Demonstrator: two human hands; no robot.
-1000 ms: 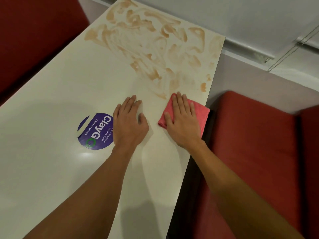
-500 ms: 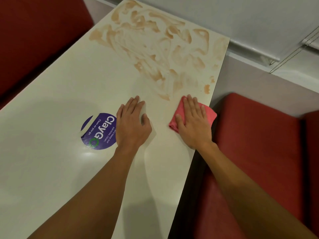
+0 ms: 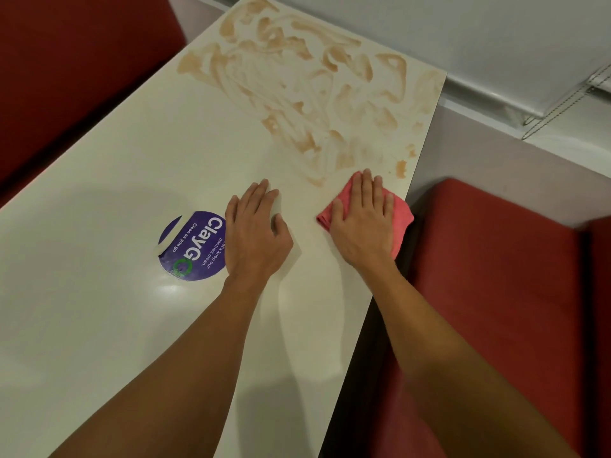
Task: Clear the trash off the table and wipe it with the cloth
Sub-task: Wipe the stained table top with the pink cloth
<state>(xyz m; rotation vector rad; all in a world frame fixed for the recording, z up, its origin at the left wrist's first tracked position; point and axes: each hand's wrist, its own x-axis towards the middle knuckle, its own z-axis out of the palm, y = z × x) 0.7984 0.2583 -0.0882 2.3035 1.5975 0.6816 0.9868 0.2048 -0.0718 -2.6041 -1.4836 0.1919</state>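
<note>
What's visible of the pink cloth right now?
The pink cloth looks like soft, fuzzy fabric, folded into a small pad. It lies flat on the white table beside its right edge, one corner reaching that edge. The right hand presses on it with straight fingers, covering most of it; only its left corner, far tip and right side show. It sits just short of the brown smears.

cream-white desk (image 3: 132, 160), swirled at the far end with tan-brown smears (image 3: 310, 143). pink-red cloth (image 3: 401, 214). round purple sticker (image 3: 195, 246), white lettering, small green ring. deep red seats (image 3: 496, 276) either side.
</note>
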